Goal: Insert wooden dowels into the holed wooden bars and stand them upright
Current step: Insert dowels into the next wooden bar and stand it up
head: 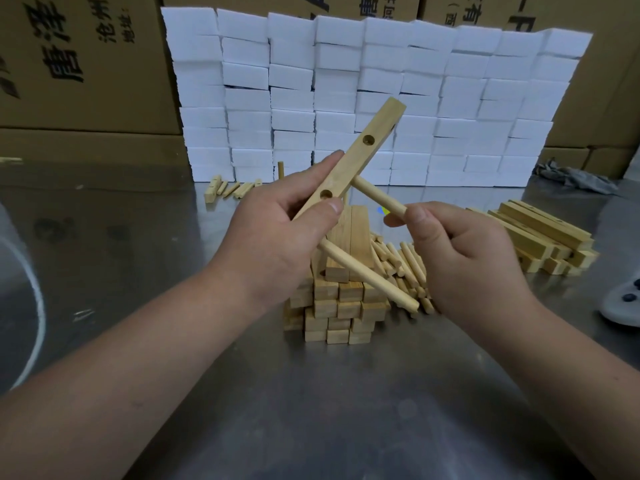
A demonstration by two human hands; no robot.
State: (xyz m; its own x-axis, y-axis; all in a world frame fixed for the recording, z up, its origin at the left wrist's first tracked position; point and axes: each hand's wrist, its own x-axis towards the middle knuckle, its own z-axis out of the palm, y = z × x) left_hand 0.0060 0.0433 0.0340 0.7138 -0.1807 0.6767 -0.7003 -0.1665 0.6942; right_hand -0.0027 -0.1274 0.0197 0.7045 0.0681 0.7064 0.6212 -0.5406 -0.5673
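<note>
My left hand [277,233] grips a holed wooden bar [367,147] that slants up to the right above the table. Two open holes show on its face. One dowel [367,275] sticks out of the bar's lower end, below my left hand, pointing down to the right. A second dowel [379,197] sits in the bar's side at mid-length, and my right hand [460,258] pinches its free end between thumb and fingers.
A stack of wooden bars [343,306] and a heap of loose dowels [401,265] lie under my hands on the metal table [311,410]. More bars [543,233] lie at the right. A white foam-block wall [374,98] and cardboard boxes [79,64] stand behind.
</note>
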